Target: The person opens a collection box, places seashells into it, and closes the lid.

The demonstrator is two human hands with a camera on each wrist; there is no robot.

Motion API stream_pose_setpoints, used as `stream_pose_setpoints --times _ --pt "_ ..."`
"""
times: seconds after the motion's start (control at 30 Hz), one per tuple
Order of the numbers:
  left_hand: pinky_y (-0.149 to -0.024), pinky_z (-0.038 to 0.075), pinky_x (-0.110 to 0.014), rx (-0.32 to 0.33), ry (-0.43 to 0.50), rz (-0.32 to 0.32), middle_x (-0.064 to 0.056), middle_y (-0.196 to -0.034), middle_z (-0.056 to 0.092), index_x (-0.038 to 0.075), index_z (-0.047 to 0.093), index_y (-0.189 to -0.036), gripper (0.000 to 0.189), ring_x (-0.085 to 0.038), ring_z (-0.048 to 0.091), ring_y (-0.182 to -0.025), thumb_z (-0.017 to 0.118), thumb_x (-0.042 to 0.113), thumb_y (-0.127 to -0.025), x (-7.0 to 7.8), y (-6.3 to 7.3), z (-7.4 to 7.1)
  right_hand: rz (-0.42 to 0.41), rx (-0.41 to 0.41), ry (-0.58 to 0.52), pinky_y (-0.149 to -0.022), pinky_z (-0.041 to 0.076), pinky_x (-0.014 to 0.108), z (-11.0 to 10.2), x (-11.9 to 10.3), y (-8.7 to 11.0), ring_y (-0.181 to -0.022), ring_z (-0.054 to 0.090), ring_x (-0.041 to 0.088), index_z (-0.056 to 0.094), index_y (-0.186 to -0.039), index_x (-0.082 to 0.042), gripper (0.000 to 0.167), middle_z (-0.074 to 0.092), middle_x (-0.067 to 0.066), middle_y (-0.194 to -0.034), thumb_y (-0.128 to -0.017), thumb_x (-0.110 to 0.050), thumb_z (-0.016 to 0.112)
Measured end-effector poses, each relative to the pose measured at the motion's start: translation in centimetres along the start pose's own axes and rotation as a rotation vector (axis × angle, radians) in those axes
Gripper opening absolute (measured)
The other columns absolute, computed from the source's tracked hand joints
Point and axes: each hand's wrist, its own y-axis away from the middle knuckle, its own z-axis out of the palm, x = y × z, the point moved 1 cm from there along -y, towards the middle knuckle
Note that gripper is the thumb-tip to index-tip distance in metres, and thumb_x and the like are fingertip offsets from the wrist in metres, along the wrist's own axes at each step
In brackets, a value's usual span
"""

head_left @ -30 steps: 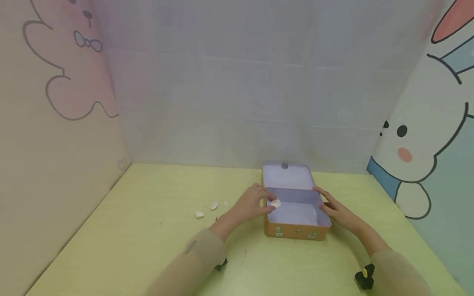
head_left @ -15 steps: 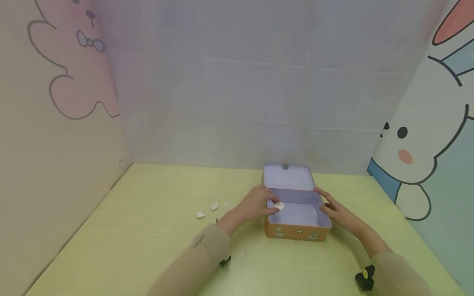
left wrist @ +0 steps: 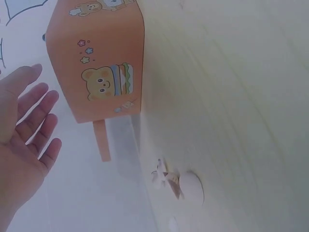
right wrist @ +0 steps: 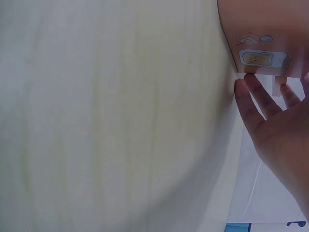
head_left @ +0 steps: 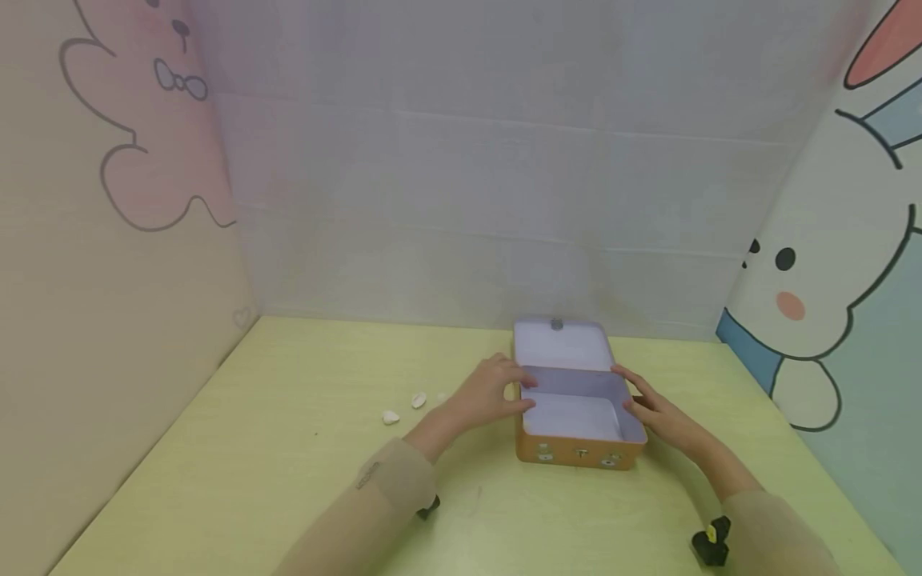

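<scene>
An orange tin box point(head_left: 580, 454) shaped like a small suitcase stands with its lid point(head_left: 562, 346) tipped back, its pale lilac inside showing. My left hand point(head_left: 484, 394) is at its left wall, thumb and fingers apart over the rim and nothing between them. The left wrist view shows the same hand point(left wrist: 29, 130) with relaxed fingers beside the bear-printed side point(left wrist: 104, 82). On the opposite side my right hand point(head_left: 659, 412) touches the rim and back corner. In the right wrist view, its outstretched fingers point(right wrist: 260, 99) reach along the tin's end.
Left of the box, a white shell point(head_left: 390, 418) and another shell point(head_left: 418, 400) lie on the yellow table point(head_left: 288, 480); a third is partly behind the left wrist. A black clip-like object point(head_left: 711, 542) shows by the right sleeve. A pale curtain point(head_left: 461, 200) hangs behind.
My left hand has let go of the white shell it pinched over the box, then drawn back slightly left with thumb and fingers spread. The right hand stays at the box's right side.
</scene>
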Motion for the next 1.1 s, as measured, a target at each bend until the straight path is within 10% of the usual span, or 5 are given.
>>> stream_pose_setpoints --times 1.1 --pt "-0.088 0.045 -0.032 0.084 0.125 -0.046 0.008 -0.102 0.067 0.015 0.069 -0.105 0.027 -0.011 0.052 -0.099 0.075 0.022 -0.08 -4.5 8.9 -5.0 -0.021 0.015 0.018 -0.095 0.03 0.071 0.0 0.5 -0.3 -0.126 0.024 0.062 0.011 -0.149 -0.005 0.057 0.006 0.029 -0.153 -0.101 -0.012 0.04"
